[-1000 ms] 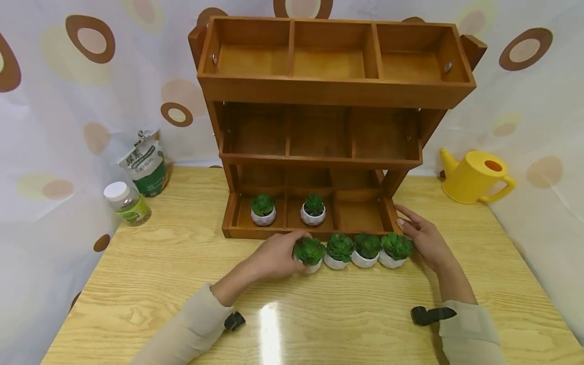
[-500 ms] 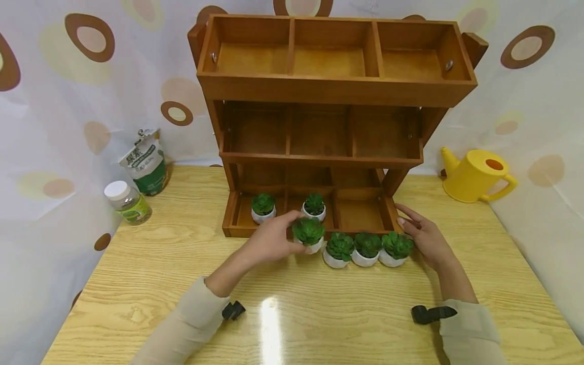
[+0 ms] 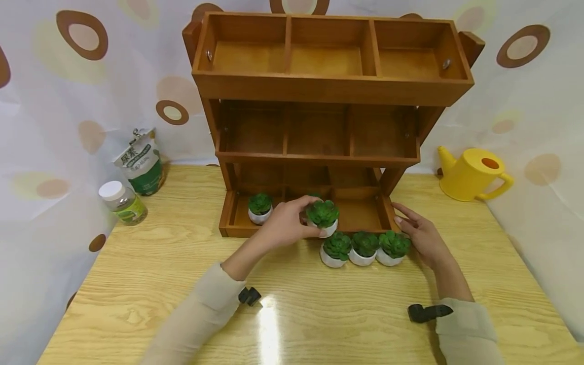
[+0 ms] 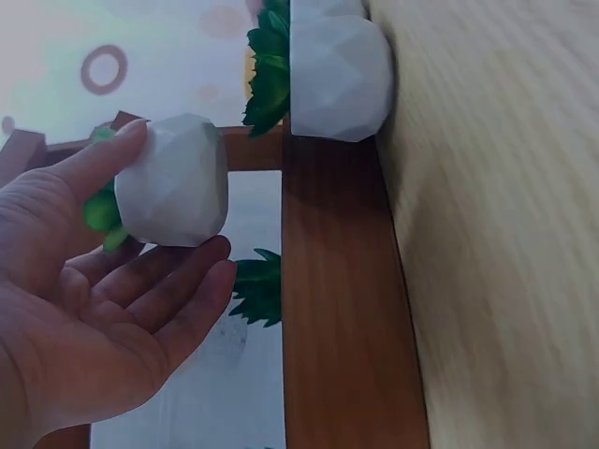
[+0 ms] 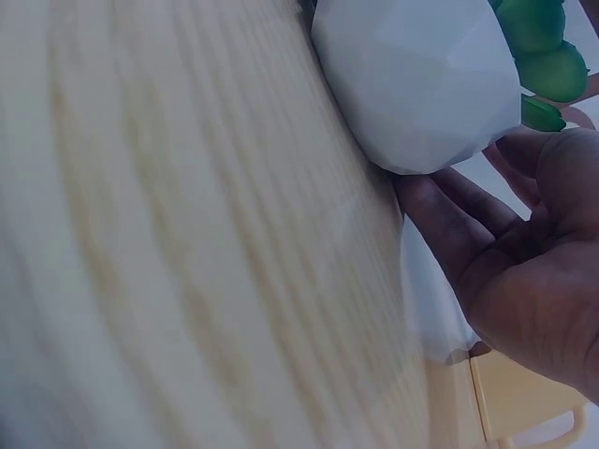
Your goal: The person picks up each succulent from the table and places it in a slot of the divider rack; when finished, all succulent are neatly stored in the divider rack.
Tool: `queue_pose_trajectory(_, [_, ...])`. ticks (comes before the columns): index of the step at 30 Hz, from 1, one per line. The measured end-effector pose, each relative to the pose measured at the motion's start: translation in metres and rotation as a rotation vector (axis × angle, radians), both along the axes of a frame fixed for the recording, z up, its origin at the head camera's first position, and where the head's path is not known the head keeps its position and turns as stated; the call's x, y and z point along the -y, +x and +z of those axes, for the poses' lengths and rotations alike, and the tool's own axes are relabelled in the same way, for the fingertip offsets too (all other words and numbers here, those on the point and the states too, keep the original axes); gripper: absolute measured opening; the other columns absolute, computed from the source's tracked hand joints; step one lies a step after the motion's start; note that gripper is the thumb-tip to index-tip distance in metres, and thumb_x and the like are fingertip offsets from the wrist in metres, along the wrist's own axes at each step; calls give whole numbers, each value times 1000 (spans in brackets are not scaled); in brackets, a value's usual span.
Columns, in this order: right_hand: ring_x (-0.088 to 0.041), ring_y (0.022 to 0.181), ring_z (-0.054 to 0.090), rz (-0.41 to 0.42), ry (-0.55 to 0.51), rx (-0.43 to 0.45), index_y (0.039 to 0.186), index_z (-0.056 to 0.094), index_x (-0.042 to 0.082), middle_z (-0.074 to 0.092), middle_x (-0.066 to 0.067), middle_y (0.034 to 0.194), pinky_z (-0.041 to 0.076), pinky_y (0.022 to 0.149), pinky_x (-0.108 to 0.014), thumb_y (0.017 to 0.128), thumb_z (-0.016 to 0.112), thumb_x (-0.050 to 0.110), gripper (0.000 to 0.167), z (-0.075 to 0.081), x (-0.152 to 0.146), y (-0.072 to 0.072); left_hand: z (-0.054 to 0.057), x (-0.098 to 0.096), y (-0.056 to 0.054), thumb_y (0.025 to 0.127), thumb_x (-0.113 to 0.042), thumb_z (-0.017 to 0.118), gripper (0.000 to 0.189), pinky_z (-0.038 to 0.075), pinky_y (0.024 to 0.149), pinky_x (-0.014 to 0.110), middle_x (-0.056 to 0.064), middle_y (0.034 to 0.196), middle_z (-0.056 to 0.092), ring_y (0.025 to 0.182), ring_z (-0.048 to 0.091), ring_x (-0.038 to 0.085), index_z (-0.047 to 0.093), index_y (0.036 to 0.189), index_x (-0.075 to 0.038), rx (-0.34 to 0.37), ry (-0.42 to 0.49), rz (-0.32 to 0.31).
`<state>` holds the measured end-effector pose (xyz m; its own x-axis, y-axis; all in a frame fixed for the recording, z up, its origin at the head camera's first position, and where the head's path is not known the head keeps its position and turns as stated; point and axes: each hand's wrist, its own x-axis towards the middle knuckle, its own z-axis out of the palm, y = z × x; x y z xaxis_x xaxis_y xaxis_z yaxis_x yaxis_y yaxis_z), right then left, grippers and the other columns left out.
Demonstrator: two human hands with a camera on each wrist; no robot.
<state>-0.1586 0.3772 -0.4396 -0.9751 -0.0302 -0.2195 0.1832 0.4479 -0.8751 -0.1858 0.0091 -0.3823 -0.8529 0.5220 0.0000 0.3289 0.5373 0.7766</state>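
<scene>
My left hand (image 3: 288, 223) holds a potted succulent (image 3: 323, 215) with a white faceted pot, raised at the front edge of the wooden shelf's (image 3: 333, 90) lowest tier. In the left wrist view, thumb and fingers span the white pot (image 4: 173, 182). Another succulent (image 3: 260, 208) sits in the tier's left compartment. One in the middle compartment is mostly hidden behind my left hand. Three more succulents (image 3: 365, 247) stand in a row on the table before the shelf. My right hand (image 3: 423, 239) rests against the shelf's right end, beside the rightmost pot (image 5: 421, 84).
The shelf's upper two tiers have three compartments each. A yellow watering can (image 3: 474, 175) stands at the back right. At the back left are a green-and-white pouch (image 3: 143, 165) with a clip and a white-capped jar (image 3: 123, 204). A patterned sheet hangs behind.
My left hand has lifted the leftmost succulent from the table row, moving it up and then right toward the shelf. My right hand stays at the shelf's end.
</scene>
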Motion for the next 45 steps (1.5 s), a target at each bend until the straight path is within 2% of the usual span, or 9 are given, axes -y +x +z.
queue_pose_trajectory(3, [-38,148,35,0,7,3,163,25,24,26,-17,166,44,98,-15,110,42,37,57,0,1,1,3,-7,-4,82,-42,83,70,53,75,30,-6,108,72,83,64,9,55,144,-26,-20,-8,-1])
queue_pose_trajectory(7, [-38,148,36,-7,22,2,163,24,24,28,-18,166,42,114,-39,110,41,38,57,0,3,1,6,-16,-11,82,-43,83,70,52,78,34,-3,112,72,85,63,15,56,144,-24,-44,-17,1])
queue_pose_trajectory(9, [-38,147,38,-9,19,2,163,25,25,29,-18,165,38,117,-50,109,40,41,58,0,3,0,5,-20,-14,82,-42,83,70,53,82,36,-2,115,72,91,65,17,56,144,-23,-49,-28,1])
queue_pose_trajectory(12, [-38,147,39,-11,4,7,163,25,26,31,-17,165,35,118,-54,109,41,45,59,-1,3,0,4,-26,-20,83,-42,83,69,54,89,37,-3,121,71,101,67,19,55,144,-24,-55,-53,-1])
queue_pose_trajectory(15, [-37,146,41,-17,1,12,162,25,27,33,-16,164,36,118,-52,108,40,45,59,0,2,0,5,-35,-24,84,-42,82,69,55,90,38,-2,120,72,105,68,21,54,144,-24,-56,-58,-10])
queue_pose_trajectory(23, [-34,148,39,-25,4,7,162,26,28,31,-14,165,43,113,-34,108,42,46,60,-2,0,0,8,-63,-30,85,-37,83,70,55,94,36,0,124,71,111,68,18,53,145,-20,-58,-59,-31])
queue_pose_trajectory(28, [-33,147,38,-32,-13,6,162,26,27,31,-14,165,42,113,-31,108,43,45,60,-5,0,-1,4,-81,-33,86,-36,81,70,55,96,36,2,128,70,114,68,20,51,146,-18,-69,-98,-47])
queue_pose_trajectory(37, [-28,143,44,-38,-28,4,162,27,28,36,-15,163,45,97,-12,107,43,45,59,-5,0,-1,-3,-109,-41,89,-34,79,70,56,95,35,5,131,68,115,68,22,47,149,-15,-74,-143,-64])
queue_pose_trajectory(45, [-31,145,40,-35,-52,-4,162,27,27,33,-16,164,43,93,-9,107,44,44,60,-5,2,1,-11,-124,-46,91,-33,77,61,56,95,35,5,130,67,115,67,22,50,143,-16,-89,-235,-74])
